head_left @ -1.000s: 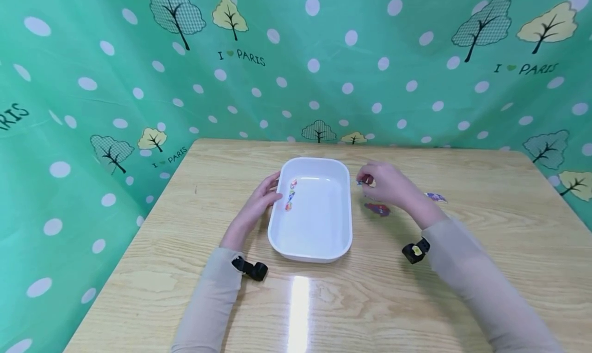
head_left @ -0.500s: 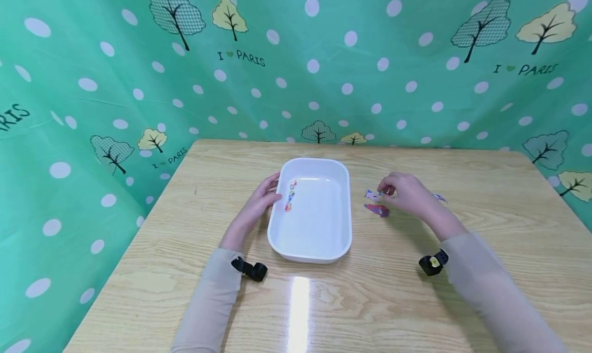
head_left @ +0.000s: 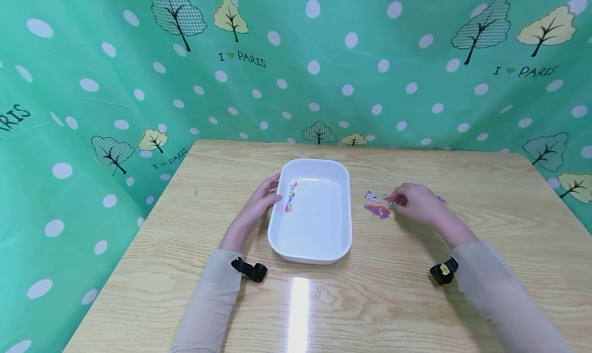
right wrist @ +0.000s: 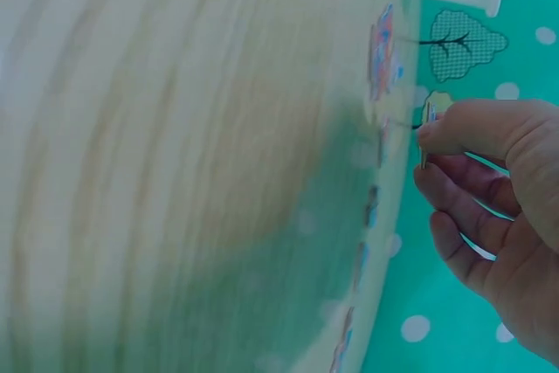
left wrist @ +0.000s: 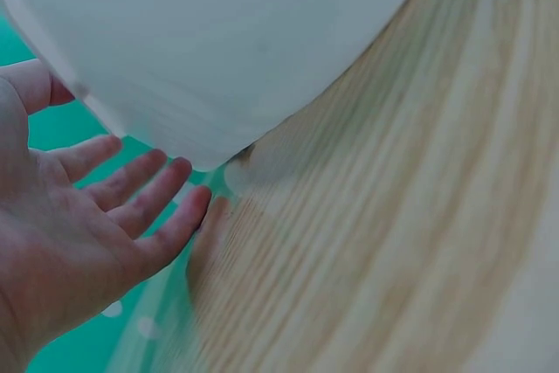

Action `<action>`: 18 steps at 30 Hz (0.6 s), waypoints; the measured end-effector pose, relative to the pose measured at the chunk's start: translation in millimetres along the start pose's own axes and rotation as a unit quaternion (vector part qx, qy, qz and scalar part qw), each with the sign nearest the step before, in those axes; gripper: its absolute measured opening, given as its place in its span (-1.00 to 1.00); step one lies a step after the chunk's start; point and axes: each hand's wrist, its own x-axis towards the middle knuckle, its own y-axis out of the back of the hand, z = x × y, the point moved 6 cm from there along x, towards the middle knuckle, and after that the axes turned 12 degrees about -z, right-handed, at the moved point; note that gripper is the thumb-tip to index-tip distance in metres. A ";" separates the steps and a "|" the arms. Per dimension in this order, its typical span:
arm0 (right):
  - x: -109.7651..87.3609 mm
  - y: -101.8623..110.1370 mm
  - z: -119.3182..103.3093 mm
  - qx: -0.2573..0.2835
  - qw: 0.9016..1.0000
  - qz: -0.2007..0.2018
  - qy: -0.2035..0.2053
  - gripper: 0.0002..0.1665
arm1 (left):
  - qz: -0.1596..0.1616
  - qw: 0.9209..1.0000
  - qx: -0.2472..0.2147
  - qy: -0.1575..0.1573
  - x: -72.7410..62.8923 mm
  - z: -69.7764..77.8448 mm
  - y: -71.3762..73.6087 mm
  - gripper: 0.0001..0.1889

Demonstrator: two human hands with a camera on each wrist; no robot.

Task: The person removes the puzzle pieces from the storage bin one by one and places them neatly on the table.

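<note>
A white plastic tub [head_left: 319, 219] stands on the table, with small colourful flat cutouts [head_left: 291, 194] in a line along its left inner side. My left hand [head_left: 252, 209] holds its left rim, thumb over the edge and fingers along the outer wall. To the right of the tub, my right hand [head_left: 418, 204] pinches a thin flat cutout [right wrist: 431, 113] between thumb and fingertip, seen edge-on in the right wrist view. Near those fingertips lie a purple-and-white cutout [head_left: 372, 196] and a red-and-purple cutout [head_left: 377, 210]. Another cutout [head_left: 441, 199] is partly hidden behind the right hand.
The wooden table [head_left: 370, 301] has a bright light reflection in front of the tub. Behind it hangs a green dotted curtain [head_left: 393, 111] with printed trees. Black wrist cameras sit on both sleeves.
My right hand has moved right and toward the body, away from the tub. The purple-and-white cutout beside the tub has come into view. The left hand and tub stay put.
</note>
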 end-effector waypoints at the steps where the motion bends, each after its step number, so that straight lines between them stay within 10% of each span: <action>1: -0.8 -1.0 1.9 0.000 1.000 -0.001 0.001 -0.86 | 0.000 1.000 -0.001 0.001 0.1 -0.5 0.0 -0.37; 18: -2.9 -13.0 13.7 0.004 1.000 -0.012 0.000 -0.85 | -0.002 1.000 -0.003 -0.007 -0.1 -1.1 0.3 -0.38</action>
